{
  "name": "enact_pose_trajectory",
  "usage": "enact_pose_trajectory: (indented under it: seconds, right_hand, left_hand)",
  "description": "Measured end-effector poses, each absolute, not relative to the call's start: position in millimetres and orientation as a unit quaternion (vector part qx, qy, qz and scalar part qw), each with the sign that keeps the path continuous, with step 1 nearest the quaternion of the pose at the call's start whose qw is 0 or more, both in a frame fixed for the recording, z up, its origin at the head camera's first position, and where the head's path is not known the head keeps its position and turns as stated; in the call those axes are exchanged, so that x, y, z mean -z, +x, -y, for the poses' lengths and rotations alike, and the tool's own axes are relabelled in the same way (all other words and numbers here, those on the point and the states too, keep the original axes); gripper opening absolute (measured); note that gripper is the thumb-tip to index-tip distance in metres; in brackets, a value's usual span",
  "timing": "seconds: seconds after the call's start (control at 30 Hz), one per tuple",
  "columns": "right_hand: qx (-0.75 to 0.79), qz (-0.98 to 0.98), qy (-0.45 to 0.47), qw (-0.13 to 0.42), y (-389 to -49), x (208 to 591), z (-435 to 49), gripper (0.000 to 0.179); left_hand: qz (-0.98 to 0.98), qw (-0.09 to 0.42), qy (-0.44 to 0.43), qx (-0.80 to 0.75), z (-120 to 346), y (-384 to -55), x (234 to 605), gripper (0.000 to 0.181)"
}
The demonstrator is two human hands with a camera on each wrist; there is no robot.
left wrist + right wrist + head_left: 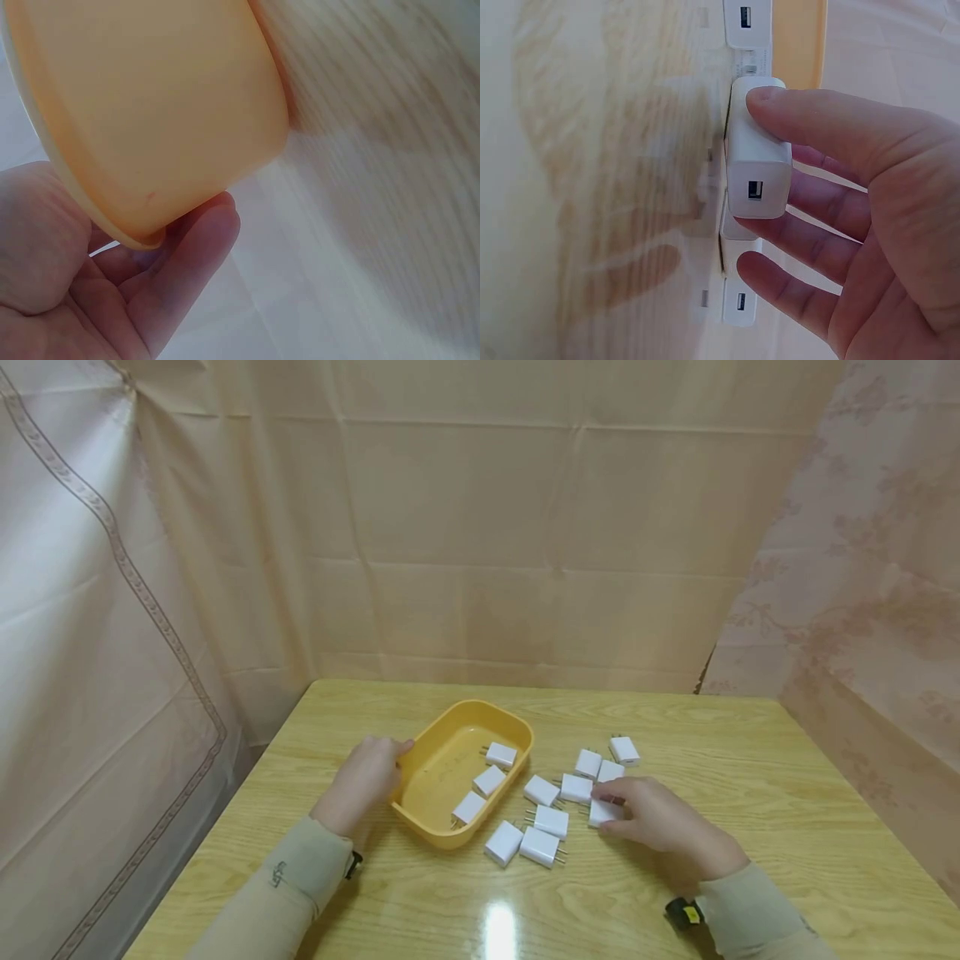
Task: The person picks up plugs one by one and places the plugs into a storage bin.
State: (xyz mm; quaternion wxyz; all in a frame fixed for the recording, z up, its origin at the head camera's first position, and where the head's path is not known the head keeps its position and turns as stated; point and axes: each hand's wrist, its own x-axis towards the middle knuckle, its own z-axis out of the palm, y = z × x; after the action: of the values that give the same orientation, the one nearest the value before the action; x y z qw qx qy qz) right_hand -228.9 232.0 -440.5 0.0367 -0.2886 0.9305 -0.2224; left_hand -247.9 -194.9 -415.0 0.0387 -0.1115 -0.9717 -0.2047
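Observation:
My left hand (365, 783) grips the left side of a yellow plastic basin (437, 763), its thumb over the rim. In the left wrist view the fingers (196, 259) curl under the rim from outside. Three white USB chargers (489, 781) lie along the right side inside the basin. My right hand (663, 818) pinches another white USB charger (759, 142) between thumb and fingers, its USB port facing the right wrist camera. Around that hand several loose chargers (551, 822) lie on the table, prongs pointing various ways.
The wood-grain table (765, 793) ends at the back against a beige cloth (465, 543). A charger (624, 750) lies farthest back and right in the loose group. Patterned cloth (885, 610) hangs on the right, pale cloth (82, 635) on the left.

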Motion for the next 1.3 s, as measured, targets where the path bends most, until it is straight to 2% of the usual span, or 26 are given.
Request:
enact_pose_trajectory:
  seconds: [0.3,0.7,1.3]
  right_hand:
    - [0.228,-0.931,-0.284,0.019,-227.2,436.7,-233.8,0.042]
    - [0.211,-0.929,-0.304,-0.028,-228.6,423.5,-238.0,0.032]
    - [0.206,-0.932,-0.296,-0.038,-231.8,395.1,-241.8,0.037]
  left_hand:
    - [0.971,0.03,-0.107,0.211,194.3,-246.9,412.4,0.048]
    - [0.974,0.02,-0.099,0.203,194.8,-247.6,408.3,0.047]
    - [0.975,0.021,-0.094,0.2,192.5,-250.6,410.3,0.043]
